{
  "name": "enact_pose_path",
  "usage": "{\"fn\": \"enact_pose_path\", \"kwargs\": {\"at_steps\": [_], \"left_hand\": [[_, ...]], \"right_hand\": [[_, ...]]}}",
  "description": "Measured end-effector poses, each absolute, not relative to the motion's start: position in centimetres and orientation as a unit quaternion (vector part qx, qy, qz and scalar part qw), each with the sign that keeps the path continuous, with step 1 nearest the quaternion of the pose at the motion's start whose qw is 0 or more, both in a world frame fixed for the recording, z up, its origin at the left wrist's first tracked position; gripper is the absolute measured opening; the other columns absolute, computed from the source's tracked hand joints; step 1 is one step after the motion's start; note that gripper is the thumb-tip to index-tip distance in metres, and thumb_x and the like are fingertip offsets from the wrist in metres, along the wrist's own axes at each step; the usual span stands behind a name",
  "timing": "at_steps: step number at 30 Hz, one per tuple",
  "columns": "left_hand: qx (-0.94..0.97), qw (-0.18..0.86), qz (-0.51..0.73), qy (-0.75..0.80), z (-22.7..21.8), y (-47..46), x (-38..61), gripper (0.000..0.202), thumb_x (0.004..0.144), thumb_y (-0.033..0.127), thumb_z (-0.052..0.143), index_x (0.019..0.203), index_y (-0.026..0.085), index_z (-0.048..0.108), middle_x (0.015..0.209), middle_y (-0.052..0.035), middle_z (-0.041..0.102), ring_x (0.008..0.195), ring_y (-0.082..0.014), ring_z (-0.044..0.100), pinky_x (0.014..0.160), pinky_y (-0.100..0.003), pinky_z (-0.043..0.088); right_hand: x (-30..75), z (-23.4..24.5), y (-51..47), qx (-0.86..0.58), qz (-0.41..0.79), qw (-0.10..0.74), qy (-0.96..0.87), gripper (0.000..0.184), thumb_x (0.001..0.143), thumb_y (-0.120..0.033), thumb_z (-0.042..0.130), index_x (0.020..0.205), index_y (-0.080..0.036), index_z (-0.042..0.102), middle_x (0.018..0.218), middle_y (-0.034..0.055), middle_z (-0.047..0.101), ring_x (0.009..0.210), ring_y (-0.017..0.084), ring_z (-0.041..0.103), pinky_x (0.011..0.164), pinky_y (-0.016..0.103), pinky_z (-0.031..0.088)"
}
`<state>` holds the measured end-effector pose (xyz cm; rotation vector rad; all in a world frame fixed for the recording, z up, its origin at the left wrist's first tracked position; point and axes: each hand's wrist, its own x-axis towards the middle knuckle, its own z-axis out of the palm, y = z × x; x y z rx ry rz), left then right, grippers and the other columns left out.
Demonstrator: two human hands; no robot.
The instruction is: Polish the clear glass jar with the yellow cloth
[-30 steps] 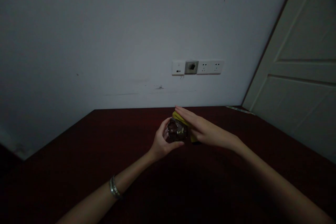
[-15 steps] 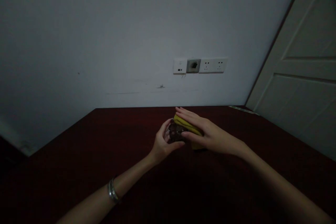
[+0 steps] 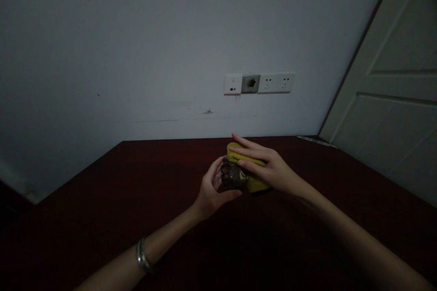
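Vessel with cloth, both in hand

Bracelet: silver-toned, circling the left forearm.

Left hand: curving in a half-open C, fingers wrapping the vessel's far left side, thumb lying along its lower near edge. Whether the thumb is pressing, cannot tell.

Right hand: holding the cloth, fingers fanning over its top, forefinger lifting free, thumb pinning the near side.

Vessel: small, squat, dark, glossy, with a lumpy side; exact kind too dim to tell. Sitting between the two hands, over the table; whether its base is touching the wood is unclear. Probably glass: stiff, fairly weighty for its bulk, slippery where bare, liable to chip if dropped. The bulging sides are offering the best hold, thumb opposing fingers, squeezing lightly.

Cloth: yellow, dark along its lower edge, folding over the vessel's top and right side, one flap hanging. Judged soft, limp, light; gripping best bunched, and lending friction against the slick surface.

Table: dark red, running back to the wall.

Strip: pale, thin, lying at the far right edge.

Sockets: white, sitting in the wall beside a grey plate.

Door: pale, panelled, standing at right.
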<state>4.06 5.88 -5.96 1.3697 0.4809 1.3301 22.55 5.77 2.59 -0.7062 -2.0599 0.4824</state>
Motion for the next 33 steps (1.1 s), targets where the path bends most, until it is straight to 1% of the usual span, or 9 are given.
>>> {"fn": "enact_pose_path", "kwargs": {"at_steps": [3, 7, 13, 19, 22, 25, 27, 30, 33], "left_hand": [[0.58, 0.559, 0.557, 0.204, -5.7, 5.7, 4.1, 0.087, 0.053, 0.012, 0.085, 0.129, 0.02, 0.042, 0.136, -0.0141, 0.048, 0.127, -0.0305, 0.045, 0.106, -0.043, 0.038], [0.566, 0.573, 0.558, 0.199, -5.2, 5.5, 4.3, 0.085, 0.053, 0.015, 0.085, 0.128, 0.018, 0.044, 0.134, -0.0149, 0.05, 0.126, -0.0314, 0.046, 0.106, -0.045, 0.038], [0.558, 0.584, 0.561, 0.183, -4.8, 5.2, 4.4, 0.083, 0.055, 0.015, 0.084, 0.128, 0.018, 0.044, 0.134, -0.0151, 0.05, 0.127, -0.0317, 0.045, 0.107, -0.045, 0.037], [0.541, 0.584, 0.566, 0.213, -5.0, 5.4, 4.5, 0.086, 0.052, 0.016, 0.085, 0.128, 0.014, 0.043, 0.135, -0.0184, 0.048, 0.126, -0.0341, 0.045, 0.106, -0.047, 0.038], [0.551, 0.565, 0.569, 0.232, -4.8, 5.5, 4.4, 0.089, 0.049, 0.014, 0.086, 0.128, 0.015, 0.045, 0.134, -0.0174, 0.05, 0.125, -0.0335, 0.047, 0.105, -0.047, 0.038], [0.554, 0.554, 0.573, 0.239, -4.5, 5.6, 4.4, 0.086, 0.048, 0.013, 0.086, 0.126, 0.015, 0.049, 0.129, -0.0155, 0.056, 0.12, -0.0325, 0.052, 0.103, -0.046, 0.042], [0.549, 0.558, 0.573, 0.244, -4.3, 5.6, 4.3, 0.086, 0.047, 0.012, 0.086, 0.125, 0.015, 0.051, 0.126, -0.0153, 0.058, 0.118, -0.0326, 0.054, 0.102, -0.045, 0.043], [0.534, 0.567, 0.573, 0.253, -4.2, 5.7, 4.4, 0.089, 0.046, 0.011, 0.086, 0.127, 0.013, 0.05, 0.128, -0.0165, 0.058, 0.119, -0.034, 0.053, 0.1, -0.046, 0.044], [0.529, 0.57, 0.575, 0.256, -4.1, 5.8, 4.5, 0.089, 0.048, 0.011, 0.086, 0.128, 0.013, 0.048, 0.129, -0.017, 0.057, 0.12, -0.0342, 0.052, 0.1, -0.046, 0.045]], "right_hand": [[22.7, 2.9, 5.7, -0.274, 0.209, 0.437, -0.831, 0.034, 0.087, -0.027, 0.06, 0.121, -0.029, 0.059, 0.138, 0.0034, 0.05, 0.126, 0.022, 0.049, 0.106, 0.043, 0.041], [22.6, 3.1, 5.5, -0.262, 0.15, 0.453, -0.839, 0.035, 0.085, -0.022, 0.061, 0.12, -0.027, 0.06, 0.127, 0.003, 0.06, 0.122, 0.02, 0.053, 0.105, 0.04, 0.043], [22.7, 3.3, 4.8, -0.217, 0.082, 0.442, -0.866, 0.037, 0.086, -0.017, 0.06, 0.122, -0.027, 0.058, 0.136, 0.0033, 0.052, 0.125, 0.019, 0.05, 0.105, 0.039, 0.044], [22.8, 3.5, 4.6, -0.159, 0.058, 0.412, -0.895, 0.039, 0.086, -0.015, 0.06, 0.123, -0.027, 0.058, 0.136, 0.004, 0.051, 0.127, 0.02, 0.048, 0.108, 0.041, 0.041], [22.5, 3.4, 4.8, -0.207, 0.072, 0.434, -0.874, 0.035, 0.085, -0.017, 0.06, 0.12, -0.025, 0.061, 0.134, 0.0057, 0.054, 0.123, 0.021, 0.053, 0.103, 0.039, 0.047], [22.5, 3.2, 4.9, -0.262, 0.079, 0.443, -0.854, 0.034, 0.085, -0.019, 0.06, 0.119, -0.025, 0.062, 0.131, 0.0053, 0.057, 0.119, 0.021, 0.056, 0.1, 0.038, 0.049], [22.6, 3.3, 4.9, -0.259, 0.074, 0.433, -0.86, 0.035, 0.085, -0.018, 0.061, 0.119, -0.027, 0.061, 0.133, 0.0043, 0.055, 0.12, 0.021, 0.055, 0.101, 0.039, 0.048], [23.0, 3.4, 4.8, -0.205, 0.064, 0.397, -0.893, 0.038, 0.085, -0.017, 0.061, 0.12, -0.03, 0.059, 0.137, 0.0019, 0.051, 0.125, 0.021, 0.05, 0.105, 0.041, 0.045], [23.0, 3.4, 4.7, -0.176, 0.056, 0.383, -0.905, 0.038, 0.085, -0.018, 0.062, 0.12, -0.031, 0.059, 0.137, 0.0003, 0.051, 0.127, 0.02, 0.048, 0.107, 0.042, 0.042]]}}
